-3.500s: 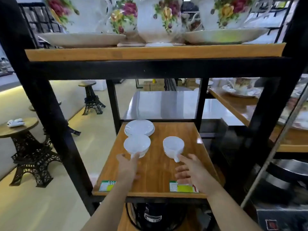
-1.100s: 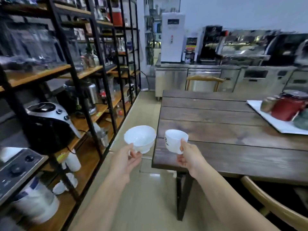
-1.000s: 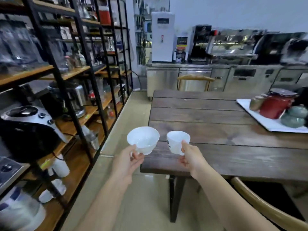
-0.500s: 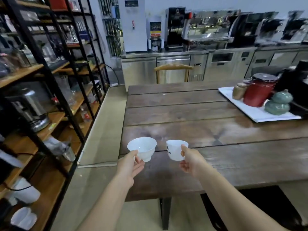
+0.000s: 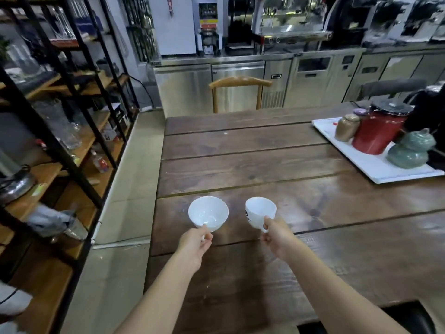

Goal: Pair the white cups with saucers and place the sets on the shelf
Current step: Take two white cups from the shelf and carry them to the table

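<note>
The left hand (image 5: 194,242) holds a wide white cup (image 5: 208,213) by its handle, the fingers pinching it. The right hand (image 5: 277,237) holds a smaller white cup (image 5: 260,212) the same way. Both cups are upright, side by side and apart, above the near edge of the wooden table (image 5: 240,165).

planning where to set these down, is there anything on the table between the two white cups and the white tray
Nothing: in the head view, only bare dark wooden table planks lie between the wide white cup, the narrower white cup with a dark logo and the flat white tray.
</note>
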A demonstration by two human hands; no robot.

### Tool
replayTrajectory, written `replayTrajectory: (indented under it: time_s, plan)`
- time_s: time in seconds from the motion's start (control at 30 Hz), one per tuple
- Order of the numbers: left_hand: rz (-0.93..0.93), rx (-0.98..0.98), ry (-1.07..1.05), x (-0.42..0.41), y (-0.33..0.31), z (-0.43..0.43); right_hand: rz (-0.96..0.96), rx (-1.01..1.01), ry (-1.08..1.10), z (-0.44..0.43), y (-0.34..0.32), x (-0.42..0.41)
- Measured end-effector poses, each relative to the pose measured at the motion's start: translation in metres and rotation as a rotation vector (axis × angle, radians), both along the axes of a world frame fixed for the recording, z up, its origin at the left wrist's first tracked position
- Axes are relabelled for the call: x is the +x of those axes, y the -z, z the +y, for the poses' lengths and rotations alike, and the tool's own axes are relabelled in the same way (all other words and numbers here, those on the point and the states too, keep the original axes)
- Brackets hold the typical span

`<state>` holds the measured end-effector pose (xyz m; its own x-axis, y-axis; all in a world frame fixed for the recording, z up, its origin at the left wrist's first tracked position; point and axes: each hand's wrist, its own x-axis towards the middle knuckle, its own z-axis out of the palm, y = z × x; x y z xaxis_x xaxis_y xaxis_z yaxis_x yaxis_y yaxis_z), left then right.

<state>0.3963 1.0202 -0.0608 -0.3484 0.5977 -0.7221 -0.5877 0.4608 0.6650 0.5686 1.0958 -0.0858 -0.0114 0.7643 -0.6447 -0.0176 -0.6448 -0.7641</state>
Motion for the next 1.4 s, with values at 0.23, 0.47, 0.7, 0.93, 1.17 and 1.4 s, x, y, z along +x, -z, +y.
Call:
replayTrajectory:
  time_s: [0.23,0.47,0.7,0.93,1.17,1.4]
  plan:
    - [-0.061,-0.034,-0.068,0.002,0.023,0.011,0.066,-0.009,0.043,0.014,0.023,0.003]
    - [-0.033,-0.041,-0.042,0.004,0.044,0.007,0.065,-0.003,-0.007,0.015,0.037,0.019]
    - [0.142,-0.079,-0.018,0.010,0.043,0.001,-0.129,-0.046,-0.146,0.011,0.037,0.035]
    - [0.426,-0.133,-0.041,0.016,0.038,-0.014,-0.694,0.450,-0.293,0.008,0.010,0.053]
    - [1.073,-0.134,0.116,-0.001,0.024,-0.054,-0.811,0.914,-0.582,-0.011,-0.027,0.029]
    - [1.608,-0.245,0.126,-0.017,-0.006,-0.139,-0.747,1.245,-0.835,-0.064,-0.042,-0.035]
